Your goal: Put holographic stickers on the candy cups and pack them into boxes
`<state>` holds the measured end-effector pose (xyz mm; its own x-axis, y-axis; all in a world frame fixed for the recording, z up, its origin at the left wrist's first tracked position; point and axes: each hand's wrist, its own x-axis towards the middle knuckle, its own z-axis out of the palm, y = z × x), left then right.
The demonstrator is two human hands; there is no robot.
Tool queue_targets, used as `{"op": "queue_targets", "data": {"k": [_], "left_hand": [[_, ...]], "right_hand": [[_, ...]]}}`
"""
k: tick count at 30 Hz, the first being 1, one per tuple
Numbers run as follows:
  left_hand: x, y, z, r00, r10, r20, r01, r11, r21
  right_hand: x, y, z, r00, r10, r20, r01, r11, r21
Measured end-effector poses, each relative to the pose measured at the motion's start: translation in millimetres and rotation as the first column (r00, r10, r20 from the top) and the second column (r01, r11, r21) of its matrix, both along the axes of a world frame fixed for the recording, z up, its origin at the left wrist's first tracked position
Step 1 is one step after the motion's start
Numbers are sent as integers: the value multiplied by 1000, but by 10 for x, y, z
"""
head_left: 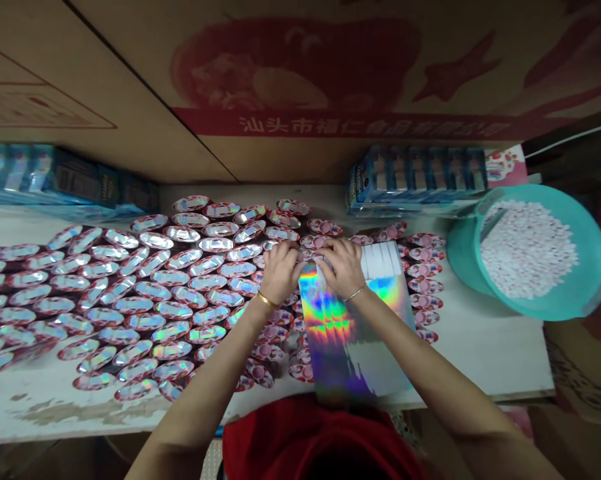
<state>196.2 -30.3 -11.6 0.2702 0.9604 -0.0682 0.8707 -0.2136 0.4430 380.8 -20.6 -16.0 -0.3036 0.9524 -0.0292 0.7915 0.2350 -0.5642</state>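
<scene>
Working with both hands close together, I curl my left hand point(281, 272) and right hand point(342, 268) over a red-and-pink oval container point(307, 255) at the upper left corner of a shiny rainbow-foil sheet point(325, 360); whether either grips, I cannot tell. Steadying one side while pressing lightly and evenly seems best.

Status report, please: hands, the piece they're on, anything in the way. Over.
Left hand and right hand together at an oval container, grip unclear. Iridescent sheet beneath right forearm. Other containers crowd close around left hand.
</scene>
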Motion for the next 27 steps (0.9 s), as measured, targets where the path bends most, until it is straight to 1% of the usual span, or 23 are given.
{"op": "queue_targets", "data": {"k": [2, 5, 7, 9, 14, 17, 19, 21, 24, 26, 27], "left_hand": [[-17, 19, 43, 999, 9, 39, -10, 1000, 5], [5, 38, 110, 999, -51, -5, 51, 997, 58], [59, 23, 127, 994, -99, -53, 104, 990, 97], [124, -17, 117, 991, -113, -76, 121, 985, 121], [233, -169, 45, 995, -103, -13, 104, 982, 155], [251, -256, 20, 995, -91, -35, 96, 982, 166], [260, -327, 29, 996, -82, -44, 89, 981, 173], [269, -423, 72, 997, -82, 2, 81, 980, 183], [274, -588, 198, 976, -124, 178, 91, 979, 181], [267, -644, 283, 939, -101, 329, 45, 984, 174], [262, -636, 311, 919, -61, 389, -8, 985, 172]], "right_hand": [[21, 9, 59, 997, 82, 0, -82, 996, -24], [31, 59, 144, 991, 137, -7, -137, 988, -73], [33, 93, 174, 991, 135, -2, -135, 987, -93], [40, 114, 170, 993, 119, 5, -118, 987, -107], [80, 97, 72, 996, 86, 22, -82, 987, -141], [93, 82, 40, 997, 79, 20, -75, 985, -155], [96, 90, 43, 997, 75, 26, -70, 985, -156], [102, 110, 51, 997, 73, 38, -66, 986, -153], [134, 148, 49, 997, 51, 56, -43, 989, -143], [165, 163, 41, 999, 26, 44, -20, 991, -134], [179, 164, 38, 999, 14, 31, -10, 992, -129]]}}
